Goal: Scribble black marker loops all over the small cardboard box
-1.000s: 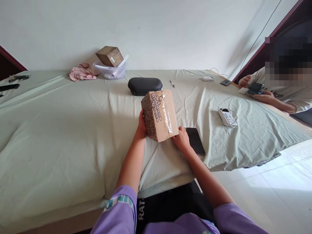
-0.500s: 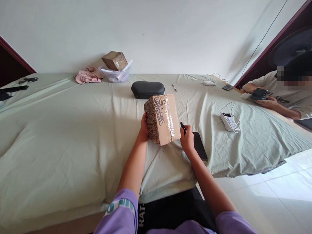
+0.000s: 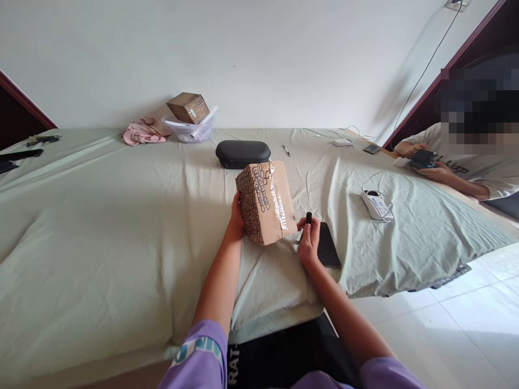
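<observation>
A cardboard box (image 3: 279,208) is tilted in front of me, its left side covered in dark loops and its front face partly drawn with black ovals beside a strip of clear tape. My left hand (image 3: 236,217) grips the box along its left side; most of the fingers are hidden behind it. To the right of the box, my right hand (image 3: 310,243) is closed around a black marker (image 3: 308,218), apart from the cardboard. Under that hand lies a dark flat phone or tablet (image 3: 329,246).
A black zip case (image 3: 243,154) sits just behind the box, near a pen (image 3: 286,150). Farther back are a plastic tub (image 3: 190,133) holding another box (image 3: 188,107) and a pink cloth (image 3: 146,131). A power strip (image 3: 377,206) lies right, toward a seated person (image 3: 466,167).
My right hand has turned and dropped slightly away from the box, and the marker now points more upright. The box stays in my left hand; the whole view has shifted a little.
</observation>
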The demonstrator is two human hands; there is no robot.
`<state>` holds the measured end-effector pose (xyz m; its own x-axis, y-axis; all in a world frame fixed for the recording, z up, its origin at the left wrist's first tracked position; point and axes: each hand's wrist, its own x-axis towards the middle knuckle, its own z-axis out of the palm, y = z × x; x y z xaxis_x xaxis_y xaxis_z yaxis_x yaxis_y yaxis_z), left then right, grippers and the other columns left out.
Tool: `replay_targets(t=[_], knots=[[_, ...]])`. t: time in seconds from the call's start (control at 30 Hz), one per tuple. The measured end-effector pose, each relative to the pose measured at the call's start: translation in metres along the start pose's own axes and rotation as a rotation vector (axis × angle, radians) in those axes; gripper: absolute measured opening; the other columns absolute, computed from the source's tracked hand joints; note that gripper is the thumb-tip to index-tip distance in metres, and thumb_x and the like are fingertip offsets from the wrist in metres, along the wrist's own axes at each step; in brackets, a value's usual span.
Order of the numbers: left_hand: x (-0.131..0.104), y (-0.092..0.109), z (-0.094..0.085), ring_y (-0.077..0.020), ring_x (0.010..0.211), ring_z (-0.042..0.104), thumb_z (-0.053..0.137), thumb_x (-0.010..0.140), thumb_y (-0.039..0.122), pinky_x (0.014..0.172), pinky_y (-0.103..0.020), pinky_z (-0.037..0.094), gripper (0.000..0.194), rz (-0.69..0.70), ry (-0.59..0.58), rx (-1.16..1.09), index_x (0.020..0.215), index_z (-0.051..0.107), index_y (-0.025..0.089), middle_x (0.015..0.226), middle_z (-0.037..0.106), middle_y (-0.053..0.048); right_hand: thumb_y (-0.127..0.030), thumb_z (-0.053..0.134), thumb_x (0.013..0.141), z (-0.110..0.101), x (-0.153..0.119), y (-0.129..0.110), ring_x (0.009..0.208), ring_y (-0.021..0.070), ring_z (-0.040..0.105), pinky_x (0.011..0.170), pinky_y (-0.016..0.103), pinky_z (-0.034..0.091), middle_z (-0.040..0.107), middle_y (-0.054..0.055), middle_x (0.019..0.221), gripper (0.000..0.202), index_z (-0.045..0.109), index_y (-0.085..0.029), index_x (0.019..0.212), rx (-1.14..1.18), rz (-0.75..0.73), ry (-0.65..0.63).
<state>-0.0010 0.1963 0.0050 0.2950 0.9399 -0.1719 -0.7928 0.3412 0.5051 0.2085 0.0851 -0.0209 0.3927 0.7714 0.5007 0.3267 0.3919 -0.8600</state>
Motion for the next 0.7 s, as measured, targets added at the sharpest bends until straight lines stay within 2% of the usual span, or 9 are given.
replay_targets(t=[0.2, 0.33, 0.47, 0.6, 0.7], knots=[[0.0, 0.001, 0.001, -0.0343, 0.099, 0.084, 0.041, 0.105, 0.069, 0.097, -0.05, 0.067, 0.069, -0.033, 0.014, 0.01, 0.126, 0.08, 0.016, 0.104, 0.087, -0.013, -0.065, 0.044, 0.107, 0.003, 0.006, -0.003, 0.069, 0.0165, 0.049, 0.069, 0.033, 0.048, 0.052, -0.001, 0.089, 0.036, 0.047, -0.029, 0.11, 0.19, 0.106, 0.066], [0.002, 0.001, -0.002, -0.0329, 0.096, 0.084, 0.044, 0.104, 0.07, 0.096, -0.048, 0.067, 0.067, -0.029, 0.023, -0.003, 0.127, 0.08, 0.017, 0.101, 0.088, -0.011, -0.068, 0.052, 0.102, 0.004, 0.007, -0.006, 0.063, 0.0143, 0.044, 0.058, 0.028, 0.04, 0.053, -0.002, 0.087, 0.04, 0.05, -0.03, 0.114, 0.256, 0.18, 0.031], [0.001, -0.001, -0.003, -0.0316, 0.094, 0.084, 0.048, 0.104, 0.069, 0.093, -0.044, 0.068, 0.064, 0.003, -0.009, 0.011, 0.124, 0.081, 0.018, 0.101, 0.088, -0.01, -0.066, 0.053, 0.098, 0.002, 0.005, -0.011, 0.068, 0.0154, 0.048, 0.058, 0.026, 0.041, 0.053, -0.001, 0.087, 0.038, 0.051, -0.029, 0.108, 0.227, 0.229, -0.034], [0.0, -0.001, -0.003, -0.0327, 0.098, 0.084, 0.051, 0.103, 0.07, 0.095, -0.047, 0.068, 0.061, 0.005, 0.03, 0.001, 0.123, 0.081, 0.021, 0.1, 0.088, -0.007, -0.063, 0.05, 0.096, -0.001, 0.001, -0.014, 0.068, 0.0155, 0.05, 0.059, 0.026, 0.044, 0.056, 0.0, 0.087, 0.036, 0.051, -0.028, 0.101, 0.187, 0.274, -0.09], [0.003, -0.001, -0.004, -0.0327, 0.102, 0.084, 0.052, 0.102, 0.069, 0.098, -0.047, 0.068, 0.059, 0.008, 0.076, 0.004, 0.123, 0.081, 0.021, 0.098, 0.088, -0.006, -0.062, 0.046, 0.095, -0.002, 0.001, -0.014, 0.065, 0.0157, 0.05, 0.06, 0.029, 0.046, 0.058, 0.001, 0.085, 0.036, 0.051, -0.027, 0.096, 0.177, 0.211, -0.118]])
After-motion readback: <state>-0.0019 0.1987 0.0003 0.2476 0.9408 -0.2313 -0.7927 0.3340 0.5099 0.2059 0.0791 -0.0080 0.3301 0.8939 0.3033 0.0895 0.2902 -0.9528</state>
